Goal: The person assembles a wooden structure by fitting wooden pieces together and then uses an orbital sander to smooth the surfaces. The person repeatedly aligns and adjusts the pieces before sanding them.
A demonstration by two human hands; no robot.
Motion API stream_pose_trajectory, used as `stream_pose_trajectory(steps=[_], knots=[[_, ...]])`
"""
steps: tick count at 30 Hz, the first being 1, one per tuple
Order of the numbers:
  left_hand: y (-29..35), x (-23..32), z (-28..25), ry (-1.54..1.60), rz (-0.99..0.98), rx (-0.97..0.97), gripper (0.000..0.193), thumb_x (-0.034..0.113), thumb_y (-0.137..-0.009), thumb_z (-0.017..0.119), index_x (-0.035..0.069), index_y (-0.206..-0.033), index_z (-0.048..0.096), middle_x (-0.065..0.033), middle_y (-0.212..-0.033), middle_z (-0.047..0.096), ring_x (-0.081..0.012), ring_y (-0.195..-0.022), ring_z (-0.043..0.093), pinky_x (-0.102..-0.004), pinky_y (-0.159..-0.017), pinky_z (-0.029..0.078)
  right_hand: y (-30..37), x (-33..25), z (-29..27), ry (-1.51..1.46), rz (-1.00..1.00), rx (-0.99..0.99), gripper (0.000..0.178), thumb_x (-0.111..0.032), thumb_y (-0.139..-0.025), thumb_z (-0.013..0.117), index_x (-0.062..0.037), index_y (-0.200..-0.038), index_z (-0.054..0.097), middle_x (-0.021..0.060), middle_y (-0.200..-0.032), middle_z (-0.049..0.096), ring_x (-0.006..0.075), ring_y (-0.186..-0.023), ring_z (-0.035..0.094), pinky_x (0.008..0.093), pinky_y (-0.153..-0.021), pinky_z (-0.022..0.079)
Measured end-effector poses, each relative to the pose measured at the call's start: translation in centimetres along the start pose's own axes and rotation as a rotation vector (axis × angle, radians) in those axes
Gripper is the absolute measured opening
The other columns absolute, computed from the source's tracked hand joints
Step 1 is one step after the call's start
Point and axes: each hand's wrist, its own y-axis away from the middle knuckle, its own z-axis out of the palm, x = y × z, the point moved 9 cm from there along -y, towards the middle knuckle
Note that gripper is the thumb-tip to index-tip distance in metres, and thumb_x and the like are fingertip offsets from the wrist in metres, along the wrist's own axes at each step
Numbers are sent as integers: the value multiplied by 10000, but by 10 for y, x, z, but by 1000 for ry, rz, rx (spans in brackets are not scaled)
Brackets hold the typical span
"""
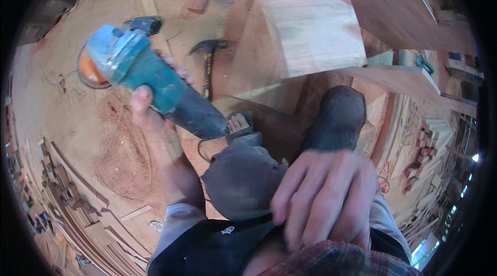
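In my left hand (150,115) I hold an angle grinder (160,87) with a teal body and dark rear grip, raised off to the left. An orange disc (90,69) shows at its head, and a side handle (146,25) sticks out at the top. Close up at the lower right is my right hand (329,198), its fingers bent down together and slightly blurred. The fingertips reach a plaid cloth (341,263) at the bottom edge; what they pinch, if anything, is hidden. Beyond the grinder a claw hammer (208,66) lies on the ground.
A pale curved wooden panel (316,35) rests over brown boards at the upper right. Wood strips (77,208) are piled at the lower left, small offcuts (422,157) at the right. My knee (240,177) and sandalled foot (239,121) are in the middle. Sawdust covers the ground (124,157).
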Motion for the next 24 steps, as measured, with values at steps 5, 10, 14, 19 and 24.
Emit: stream_pose_trajectory(steps=[5,10,14,19,24], knots=[[-13,-16,21,352,-159,-62,844,476,-886,797,-19,-1478,453,-175,-1285,613,-302,-1081,644,-464,-926,570,37,75,-55,1174,204,54,778,-393,-739,917,-97,-1397,626,186,-1246,684,348,-984,733,439,-790,597],[-39,-30,34,446,-168,-82,748,403,-952,748,-47,-1447,412,-161,-1212,561,-271,-1060,609,-400,-938,564,49,96,-51,1417,-31,-22,834,-484,-730,878,-162,-1447,598,96,-921,583,293,-719,640,430,-618,516],[-38,-35,35,475,-95,-116,673,305,-984,707,-46,-1460,388,-162,-1239,533,-256,-1065,587,-385,-972,555,52,95,-50,1446,-74,-18,729,-500,-780,829,-146,-1383,624,74,-864,554,252,-638,621,406,-573,484],[-38,-48,33,547,-86,-174,729,321,-952,753,-48,-1463,386,-151,-1208,544,-273,-1075,589,-426,-989,546,56,89,-59,1165,66,74,808,-463,-832,855,-71,-1468,547,221,-1097,668,379,-925,706,447,-786,550],[-28,-51,55,382,-183,-243,697,274,-965,736,-29,-1504,414,-192,-1276,595,-320,-1149,617,-549,-1121,476,80,153,-81,504,615,257,1118,-489,-850,847,49,-1634,260,342,-1450,542,480,-1318,581,489,-1119,471]])
